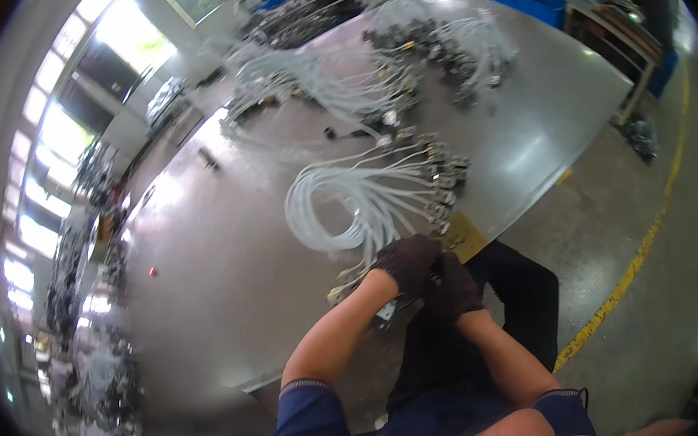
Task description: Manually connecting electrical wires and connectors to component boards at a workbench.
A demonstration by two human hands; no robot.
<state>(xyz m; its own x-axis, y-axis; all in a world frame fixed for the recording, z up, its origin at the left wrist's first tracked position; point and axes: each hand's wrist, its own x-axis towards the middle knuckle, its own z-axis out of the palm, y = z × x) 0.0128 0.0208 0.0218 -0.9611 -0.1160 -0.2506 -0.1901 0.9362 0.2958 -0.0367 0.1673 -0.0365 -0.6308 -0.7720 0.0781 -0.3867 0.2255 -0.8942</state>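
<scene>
The bundle of tubes lies on the near part of the metal table, just beyond the person's gloved hands. It is milky white and translucent, with many thin tubes curled into a loose loop on its left side. Their right ends fan out to a row of small metal fittings, grey with dark parts. More tube ends reach the near edge, just left of the gloves, with pale and yellowish tips.

The left hand and right hand, in 2 dark gloves, meet at the near edge. The fingers are bent inward, but the gloves hide what lies between them, so I cannot tell whether either grip is clamped on anything. The left hand also covers part of the near tubes.

Just right of the gloves is a yellowish plate with small dark bits on it. Farther off lie 2 more tube heaps, the left heap and the right heap. A blue bin stands at far right; a small red piece lies at left.
</scene>
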